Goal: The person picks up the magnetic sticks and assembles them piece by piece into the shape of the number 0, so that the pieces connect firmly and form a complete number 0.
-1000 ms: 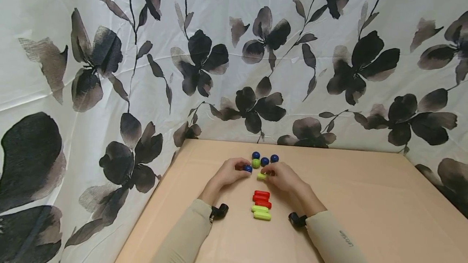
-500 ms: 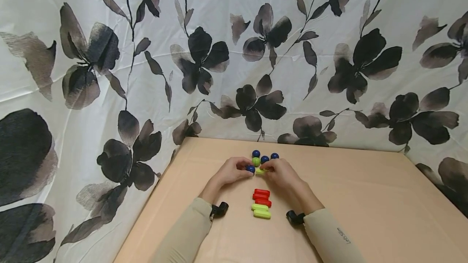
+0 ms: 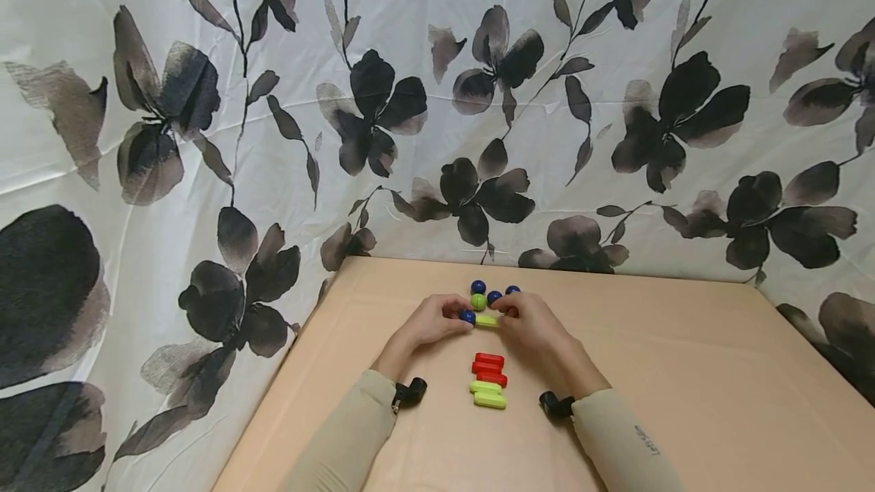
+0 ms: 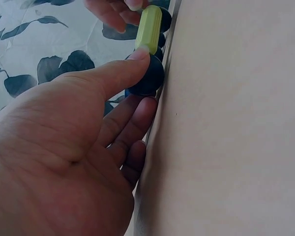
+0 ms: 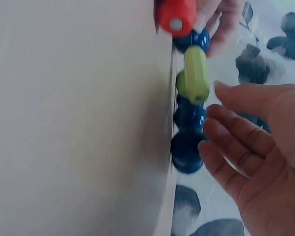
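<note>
My left hand (image 3: pixel 432 319) pinches a dark blue ball (image 3: pixel 468 316) between thumb and fingers, clearest in the left wrist view. A yellow-green rod (image 3: pixel 487 321) extends rightward from that ball, its near end touching it. The left thumb tip lies at this join. Just right of the rod is my right hand (image 3: pixel 533 323); in the right wrist view its thumb and loosely bent fingers stand apart from the rod (image 5: pixel 196 73), holding nothing. Beyond the hands sit a green ball (image 3: pixel 478 301) and several blue balls (image 3: pixel 494 298), one partly hidden by the right hand.
Nearer on the tan table (image 3: pixel 683 386), red rods (image 3: pixel 489 360) and yellow-green rods (image 3: pixel 489 400) lie in a short column between the forearms. A flower-patterned curtain (image 3: pixel 410 173) hangs behind the table's far edge. Each wrist wears a small black camera (image 3: pixel 410 393).
My right hand has brought the yellow-green rod leftward to the blue ball, then let go and drawn slightly right. My left hand has shifted a little to the right, still pinching the ball.
</note>
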The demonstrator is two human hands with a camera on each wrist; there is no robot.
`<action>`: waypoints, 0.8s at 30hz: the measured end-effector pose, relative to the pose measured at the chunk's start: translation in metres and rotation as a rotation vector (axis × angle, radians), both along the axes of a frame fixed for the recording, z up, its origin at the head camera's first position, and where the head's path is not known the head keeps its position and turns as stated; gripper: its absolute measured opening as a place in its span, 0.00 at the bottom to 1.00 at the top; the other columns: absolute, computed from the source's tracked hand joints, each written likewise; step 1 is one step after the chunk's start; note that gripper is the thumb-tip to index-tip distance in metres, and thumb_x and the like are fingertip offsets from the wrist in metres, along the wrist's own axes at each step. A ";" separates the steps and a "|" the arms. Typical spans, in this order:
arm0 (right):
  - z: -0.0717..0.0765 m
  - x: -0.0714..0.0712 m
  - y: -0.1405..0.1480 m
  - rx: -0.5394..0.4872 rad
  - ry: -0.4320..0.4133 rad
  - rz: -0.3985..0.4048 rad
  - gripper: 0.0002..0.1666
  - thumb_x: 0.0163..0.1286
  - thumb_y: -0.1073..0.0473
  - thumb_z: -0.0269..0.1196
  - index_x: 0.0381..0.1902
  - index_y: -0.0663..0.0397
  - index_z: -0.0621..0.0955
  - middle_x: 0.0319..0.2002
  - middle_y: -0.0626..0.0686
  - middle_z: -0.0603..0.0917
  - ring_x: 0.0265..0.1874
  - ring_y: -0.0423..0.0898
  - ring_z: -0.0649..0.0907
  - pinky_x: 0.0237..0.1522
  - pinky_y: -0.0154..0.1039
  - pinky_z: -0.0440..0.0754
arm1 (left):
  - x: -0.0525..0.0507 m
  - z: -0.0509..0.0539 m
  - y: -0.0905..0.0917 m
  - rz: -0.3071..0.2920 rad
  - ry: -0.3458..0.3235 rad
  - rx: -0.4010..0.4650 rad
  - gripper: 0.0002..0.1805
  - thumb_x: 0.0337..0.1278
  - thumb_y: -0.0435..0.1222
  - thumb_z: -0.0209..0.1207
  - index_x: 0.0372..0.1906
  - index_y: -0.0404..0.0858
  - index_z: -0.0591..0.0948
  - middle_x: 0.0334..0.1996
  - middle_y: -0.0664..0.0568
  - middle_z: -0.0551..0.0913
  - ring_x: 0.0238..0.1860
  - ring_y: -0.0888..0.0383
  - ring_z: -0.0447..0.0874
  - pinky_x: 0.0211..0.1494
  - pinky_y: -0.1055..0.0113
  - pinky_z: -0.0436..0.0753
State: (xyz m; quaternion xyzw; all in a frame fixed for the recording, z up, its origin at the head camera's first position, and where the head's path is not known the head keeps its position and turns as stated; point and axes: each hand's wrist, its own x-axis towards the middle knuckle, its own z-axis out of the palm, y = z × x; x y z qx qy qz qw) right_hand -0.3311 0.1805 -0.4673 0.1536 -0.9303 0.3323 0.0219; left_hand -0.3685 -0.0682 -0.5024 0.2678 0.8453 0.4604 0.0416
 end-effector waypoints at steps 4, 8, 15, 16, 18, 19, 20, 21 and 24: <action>0.002 -0.002 0.011 -0.034 0.002 -0.020 0.16 0.71 0.63 0.68 0.56 0.50 0.88 0.42 0.49 0.85 0.42 0.49 0.80 0.45 0.42 0.80 | 0.000 0.001 -0.001 0.012 0.009 -0.006 0.19 0.59 0.40 0.74 0.54 0.42 0.87 0.39 0.54 0.88 0.39 0.59 0.81 0.44 0.68 0.78; 0.003 -0.005 0.022 -0.059 0.033 -0.010 0.17 0.72 0.62 0.68 0.57 0.51 0.87 0.48 0.52 0.87 0.47 0.51 0.81 0.47 0.45 0.81 | -0.001 0.001 0.000 0.016 0.011 -0.011 0.19 0.59 0.40 0.75 0.54 0.43 0.87 0.40 0.55 0.88 0.40 0.59 0.81 0.45 0.67 0.79; -0.001 -0.009 0.029 -0.085 0.052 0.037 0.21 0.71 0.64 0.69 0.61 0.56 0.85 0.59 0.59 0.84 0.57 0.59 0.81 0.57 0.56 0.83 | 0.001 0.000 0.000 0.014 0.004 -0.011 0.18 0.59 0.41 0.74 0.54 0.43 0.87 0.42 0.55 0.89 0.40 0.60 0.81 0.46 0.68 0.78; -0.001 -0.009 0.029 -0.086 0.046 0.037 0.21 0.71 0.64 0.69 0.62 0.56 0.84 0.60 0.59 0.84 0.58 0.59 0.81 0.59 0.57 0.83 | 0.001 0.000 0.000 0.016 0.003 -0.011 0.18 0.59 0.41 0.74 0.54 0.43 0.87 0.42 0.55 0.89 0.40 0.60 0.81 0.46 0.68 0.78; -0.003 -0.010 0.029 -0.085 0.031 0.028 0.23 0.71 0.64 0.69 0.63 0.55 0.83 0.62 0.59 0.83 0.60 0.59 0.80 0.61 0.58 0.82 | 0.001 0.001 0.000 0.018 0.002 -0.014 0.18 0.60 0.40 0.74 0.54 0.43 0.87 0.42 0.55 0.89 0.40 0.60 0.81 0.46 0.67 0.79; -0.003 -0.010 0.029 -0.085 0.017 0.022 0.24 0.71 0.63 0.69 0.64 0.54 0.83 0.64 0.59 0.82 0.61 0.60 0.80 0.62 0.59 0.81 | 0.001 0.001 0.000 0.019 0.002 -0.015 0.18 0.60 0.40 0.74 0.54 0.43 0.87 0.42 0.55 0.89 0.40 0.60 0.81 0.46 0.67 0.79; -0.004 -0.009 0.029 -0.081 0.009 0.025 0.25 0.72 0.63 0.68 0.65 0.53 0.82 0.65 0.59 0.82 0.63 0.60 0.79 0.63 0.59 0.80 | 0.001 0.001 0.000 0.020 0.003 -0.016 0.18 0.60 0.40 0.74 0.54 0.43 0.87 0.42 0.55 0.88 0.40 0.61 0.81 0.46 0.67 0.79; -0.005 -0.009 0.030 -0.082 -0.003 0.025 0.25 0.72 0.63 0.68 0.66 0.53 0.82 0.66 0.59 0.81 0.64 0.61 0.79 0.64 0.60 0.79 | 0.001 0.001 0.000 0.019 0.003 -0.017 0.18 0.60 0.40 0.74 0.55 0.43 0.87 0.42 0.55 0.88 0.40 0.61 0.81 0.47 0.67 0.79; -0.008 -0.011 0.032 -0.059 -0.010 0.047 0.26 0.72 0.64 0.68 0.67 0.53 0.81 0.68 0.60 0.80 0.67 0.63 0.78 0.66 0.61 0.77 | 0.001 0.000 0.000 0.018 0.002 -0.016 0.19 0.60 0.40 0.74 0.55 0.42 0.87 0.42 0.55 0.88 0.40 0.61 0.81 0.47 0.67 0.79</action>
